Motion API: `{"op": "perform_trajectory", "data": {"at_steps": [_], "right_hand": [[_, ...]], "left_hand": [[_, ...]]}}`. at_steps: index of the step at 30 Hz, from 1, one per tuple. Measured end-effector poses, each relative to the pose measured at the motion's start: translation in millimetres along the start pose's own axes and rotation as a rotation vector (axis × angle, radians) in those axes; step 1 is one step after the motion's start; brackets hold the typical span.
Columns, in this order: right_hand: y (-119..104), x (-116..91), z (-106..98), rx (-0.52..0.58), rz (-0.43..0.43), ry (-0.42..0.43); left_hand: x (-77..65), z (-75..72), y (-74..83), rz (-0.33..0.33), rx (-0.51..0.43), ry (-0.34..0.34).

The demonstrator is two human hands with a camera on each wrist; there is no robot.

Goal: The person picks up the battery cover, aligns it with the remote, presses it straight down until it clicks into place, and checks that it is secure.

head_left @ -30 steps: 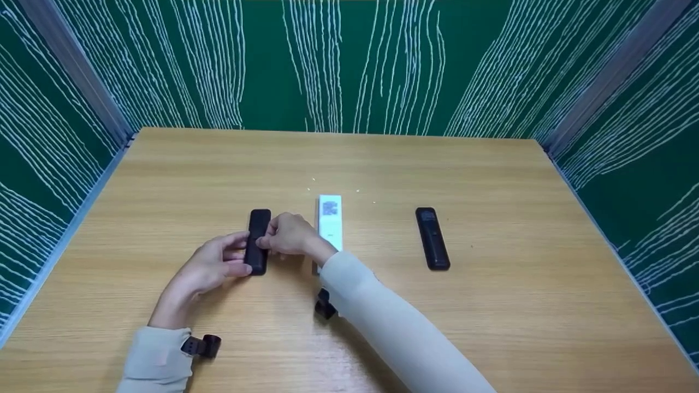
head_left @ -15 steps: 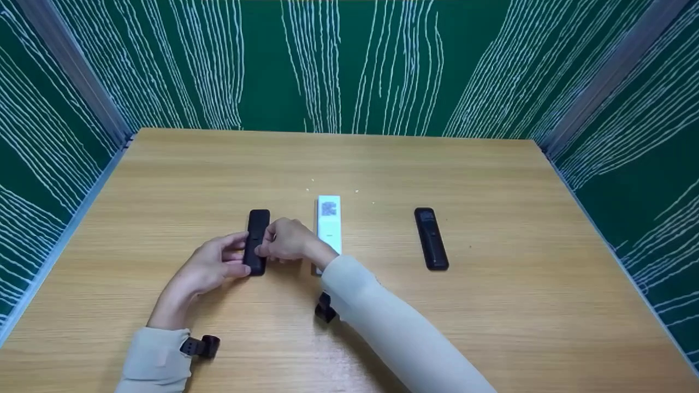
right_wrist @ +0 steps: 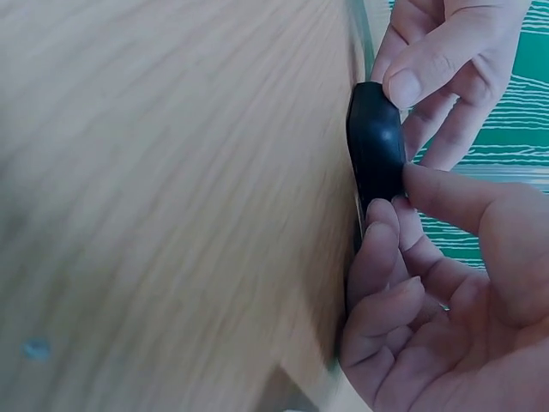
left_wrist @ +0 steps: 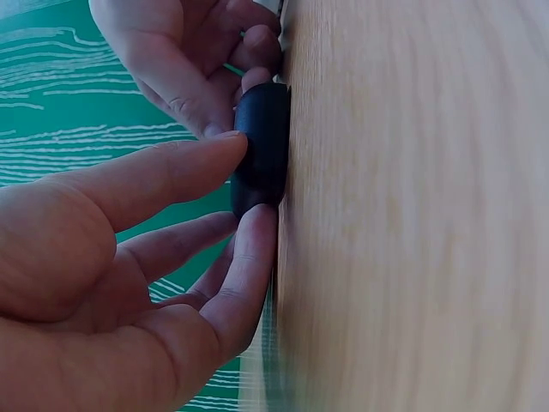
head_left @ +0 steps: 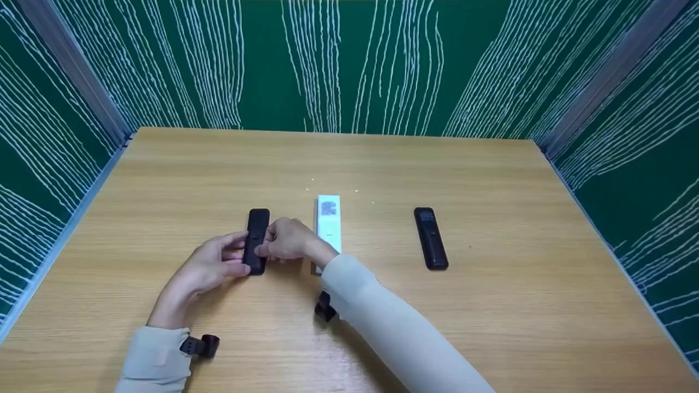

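In the head view a slim black remote control (head_left: 259,221) lies left of the middle on the wooden table. My left hand (head_left: 210,265) holds it from the left, fingertips along its long side and thumb at the near end. From the other side my right hand (head_left: 289,239) pinches its right edge, the thumb on the upper face and the other fingers curled. The left wrist view shows the remote's rounded dark end (left_wrist: 261,146) between thumb and fingers, close against the tabletop. Seen from the right wrist, both thumbs touch the black body (right_wrist: 376,142).
A white oblong thing (head_left: 329,221) with a square printed code lies partly under the right forearm. Farther right is another black remote (head_left: 431,239) with a label at its far end. Tiny pale bits dot the wooden table (head_left: 349,158); green, white-streaked walls (head_left: 377,65) surround it.
Over the last second my right thumb has slid slightly along the remote toward its near end. The left hand keeps its hold, and the remote stays in place.
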State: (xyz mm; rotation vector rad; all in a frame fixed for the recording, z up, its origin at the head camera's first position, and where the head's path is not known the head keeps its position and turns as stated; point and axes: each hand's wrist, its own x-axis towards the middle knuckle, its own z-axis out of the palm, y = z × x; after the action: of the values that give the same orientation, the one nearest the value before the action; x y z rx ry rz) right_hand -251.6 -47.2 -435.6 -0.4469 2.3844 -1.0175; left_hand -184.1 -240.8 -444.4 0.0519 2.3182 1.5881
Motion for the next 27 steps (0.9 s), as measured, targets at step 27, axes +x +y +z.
{"op": "perform_trajectory", "data": {"at_steps": [27], "right_hand": [[2.0, 7.8, 2.2, 0.019, 0.067, 0.041]], "left_hand": [[-1.2, -1.0, 2.8, -0.011, 0.026, 0.01]]}}
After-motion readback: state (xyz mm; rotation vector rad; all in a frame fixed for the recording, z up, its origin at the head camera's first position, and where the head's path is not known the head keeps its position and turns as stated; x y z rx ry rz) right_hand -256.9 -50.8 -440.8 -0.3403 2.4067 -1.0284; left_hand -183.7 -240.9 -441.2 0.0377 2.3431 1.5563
